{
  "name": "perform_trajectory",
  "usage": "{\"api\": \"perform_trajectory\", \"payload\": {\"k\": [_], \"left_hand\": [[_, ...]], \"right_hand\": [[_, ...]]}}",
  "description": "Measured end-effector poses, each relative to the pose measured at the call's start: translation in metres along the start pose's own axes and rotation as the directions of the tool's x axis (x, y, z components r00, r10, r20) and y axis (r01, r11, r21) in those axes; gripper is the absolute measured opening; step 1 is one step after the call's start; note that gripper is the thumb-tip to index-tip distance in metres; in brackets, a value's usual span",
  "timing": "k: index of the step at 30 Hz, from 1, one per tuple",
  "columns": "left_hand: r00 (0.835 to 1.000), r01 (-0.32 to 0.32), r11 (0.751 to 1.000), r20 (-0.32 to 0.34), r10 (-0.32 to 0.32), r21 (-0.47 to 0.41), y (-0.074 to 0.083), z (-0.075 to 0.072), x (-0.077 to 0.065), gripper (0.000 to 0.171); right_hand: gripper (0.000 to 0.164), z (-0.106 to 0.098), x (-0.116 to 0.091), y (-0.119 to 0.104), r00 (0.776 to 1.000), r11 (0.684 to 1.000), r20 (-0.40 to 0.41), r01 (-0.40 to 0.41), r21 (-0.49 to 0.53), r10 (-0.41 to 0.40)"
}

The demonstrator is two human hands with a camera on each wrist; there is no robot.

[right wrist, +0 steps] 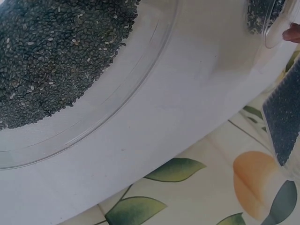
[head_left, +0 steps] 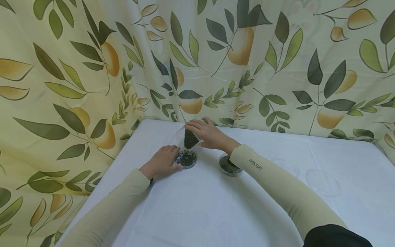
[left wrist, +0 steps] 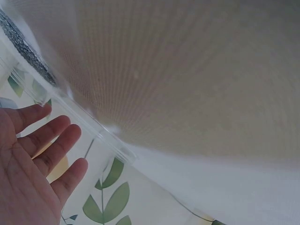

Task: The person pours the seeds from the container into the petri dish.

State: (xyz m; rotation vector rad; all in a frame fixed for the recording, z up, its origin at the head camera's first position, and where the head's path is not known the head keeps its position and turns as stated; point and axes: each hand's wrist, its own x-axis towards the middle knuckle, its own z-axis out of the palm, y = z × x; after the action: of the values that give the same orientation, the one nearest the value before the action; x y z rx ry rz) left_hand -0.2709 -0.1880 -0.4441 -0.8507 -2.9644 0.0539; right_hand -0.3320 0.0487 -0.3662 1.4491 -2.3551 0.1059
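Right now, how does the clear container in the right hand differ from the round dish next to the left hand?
The clear container is tilted and raised in the right hand; the round dish lies flat on the white table, next to the left hand. The container looks deeper, while the dish is shallow. The container shows a dense dark mass; the dish has pale patches among its dark bits. Both are see-through and hold dark, small-grained contents.

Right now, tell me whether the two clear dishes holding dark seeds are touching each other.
Apart. The head view shows a plain stretch of white cloth between the left dish and the right dish.
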Motion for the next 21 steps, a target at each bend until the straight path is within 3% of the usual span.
{"api": "perform_trajectory", "payload": {"k": [21], "left_hand": [[1.000,0.007,1.000,0.004,-0.007,-0.015,0.0010,-0.0011,-0.0001,0.080]], "right_hand": [[0.091,-0.0002,0.0057,0.0044,0.999,0.999,0.018,-0.028,-0.017,0.028]]}}
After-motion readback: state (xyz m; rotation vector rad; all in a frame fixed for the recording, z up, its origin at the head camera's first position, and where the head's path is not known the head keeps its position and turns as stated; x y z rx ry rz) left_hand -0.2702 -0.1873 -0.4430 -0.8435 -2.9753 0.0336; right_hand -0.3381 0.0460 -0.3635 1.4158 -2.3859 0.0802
